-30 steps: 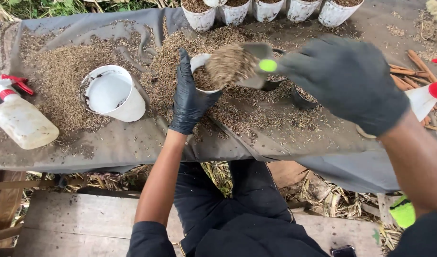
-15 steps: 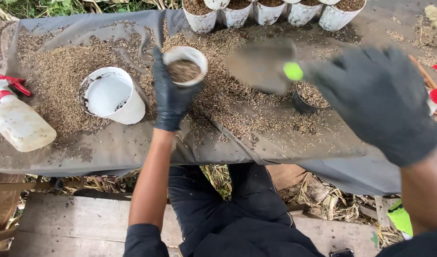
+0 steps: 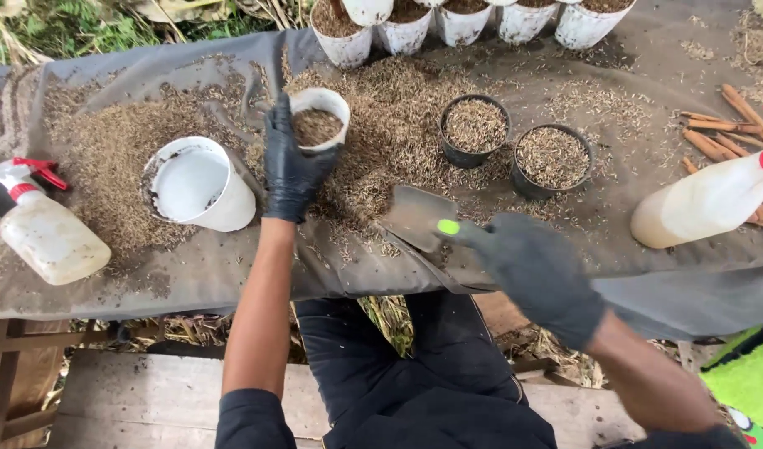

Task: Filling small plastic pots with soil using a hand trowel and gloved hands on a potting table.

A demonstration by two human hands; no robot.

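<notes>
Black gloves cover both hands. The left hand is closed around a small white pot, holding it upright just above the heap of brown husk mix spread over the grey sheet on the tabletop; the pot is partly filled with the same mix. The right hand is clenched on the handle of a small trowel with a green spot at its neck. The trowel's blade looks bare and points up and to the left, its long axis running from the right hand toward the heap and the held pot. The pot lies up and to the left of the blade tip, with a stretch of loose mix between them.

An empty white pot lies tilted just left of the left hand. Two black pots filled with mix stand beyond the trowel, and a row of filled white pots lines the far edge. Spray bottles lie at either end.
</notes>
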